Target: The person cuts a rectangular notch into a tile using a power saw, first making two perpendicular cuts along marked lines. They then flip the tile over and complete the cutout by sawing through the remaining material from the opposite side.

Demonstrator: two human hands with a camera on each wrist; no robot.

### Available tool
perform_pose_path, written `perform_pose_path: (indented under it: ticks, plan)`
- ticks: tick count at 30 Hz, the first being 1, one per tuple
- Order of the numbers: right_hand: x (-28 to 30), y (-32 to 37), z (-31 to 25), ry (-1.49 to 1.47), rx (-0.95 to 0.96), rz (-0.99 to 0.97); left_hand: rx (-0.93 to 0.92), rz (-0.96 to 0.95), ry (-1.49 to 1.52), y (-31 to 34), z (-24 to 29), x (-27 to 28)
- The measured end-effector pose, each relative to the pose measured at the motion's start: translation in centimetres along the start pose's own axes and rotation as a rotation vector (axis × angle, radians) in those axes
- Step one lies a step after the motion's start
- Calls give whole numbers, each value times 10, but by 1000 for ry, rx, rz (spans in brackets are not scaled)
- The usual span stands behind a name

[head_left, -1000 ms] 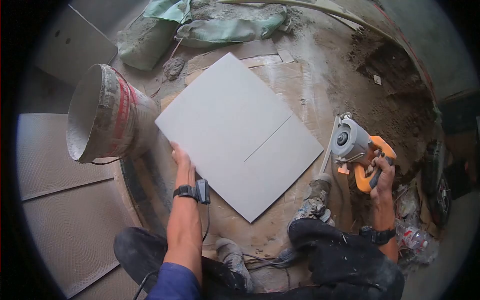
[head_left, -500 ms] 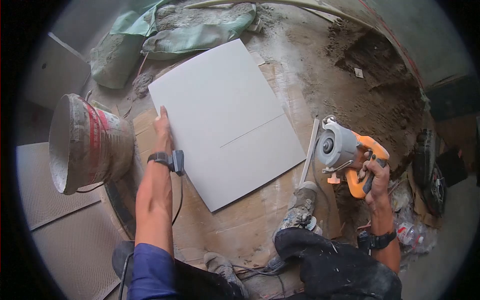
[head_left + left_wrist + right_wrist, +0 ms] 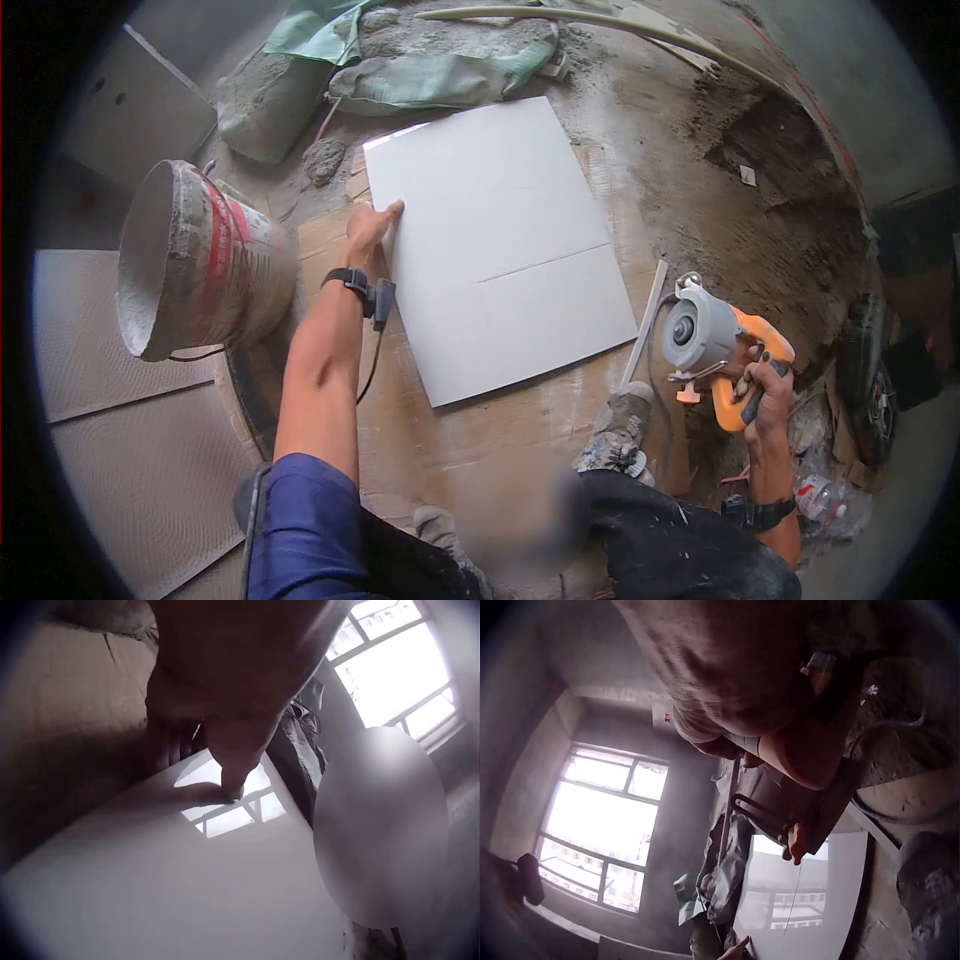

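Observation:
A large pale square tile [image 3: 490, 200] lies over cardboard, with a thin straight slit running inward from its right edge to around its middle. My left hand [image 3: 370, 230] grips its left edge near the far-left corner. In the left wrist view the thumb [image 3: 238, 776] presses on the glossy top while the other fingers go under the edge. Off to the right, my right hand [image 3: 770, 392] holds a handheld tile cutter [image 3: 712, 335] by its orange handle, raised beside the tile. The cutter's grey guard and round hub face left.
A tilted, dirt-crusted bucket [image 3: 220, 265] stands left of the tile, beside textured panels [image 3: 150, 440]. Green sacks [image 3: 440, 80] lie beyond the tile. A narrow strip [image 3: 645, 325] and a shoe [image 3: 618, 435] are between tile and cutter. Loose soil [image 3: 780, 170] covers the far right.
The tile has turned clockwise, its far corner swinging right. My left hand has moved forward with its edge. The right hand keeps the cutter in nearly the same place.

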State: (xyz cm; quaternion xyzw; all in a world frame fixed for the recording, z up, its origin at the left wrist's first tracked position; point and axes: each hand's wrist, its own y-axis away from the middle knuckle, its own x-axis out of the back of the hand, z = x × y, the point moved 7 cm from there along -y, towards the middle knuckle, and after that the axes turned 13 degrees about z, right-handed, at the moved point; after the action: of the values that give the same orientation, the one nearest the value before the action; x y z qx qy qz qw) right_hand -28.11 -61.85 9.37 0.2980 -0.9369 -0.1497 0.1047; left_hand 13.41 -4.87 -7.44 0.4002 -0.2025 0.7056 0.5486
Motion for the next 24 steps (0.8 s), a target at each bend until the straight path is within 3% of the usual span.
perform_pose_path:
  ticks: [3,4,6,8,10,12,14,16,17,19,20,24]
  plan:
    - [-2,-1,0,-17,-12,-17,-150,75,-144,2,-4,11]
    - [-3,0,0,-18,-25,-19,-135,168,-94,38,14,33]
    - [-6,0,0,-27,-42,-27,-122,384,-98,66,-27,19]
    - [-8,0,3,-33,-30,-25,278,165,160,114,-86,-10]
    - [-11,3,6,-76,-33,-32,412,146,233,180,-117,-28]
    - [-14,1,10,-160,-13,-48,457,31,195,233,-108,-22]
    - [-20,7,9,-178,-48,-16,477,-80,168,246,-101,-23]
    - [-20,12,6,-182,-52,-8,602,-171,471,246,-103,-36]
    - [-19,13,1,-189,-46,-44,597,-177,478,246,-101,-41]
    - [-18,16,0,-180,-44,-63,508,8,376,245,-98,-35]
    - [-17,16,-1,-168,-34,-52,562,54,541,249,-97,-41]
    - [-20,22,-4,-131,-30,-19,451,46,476,259,-68,-27]
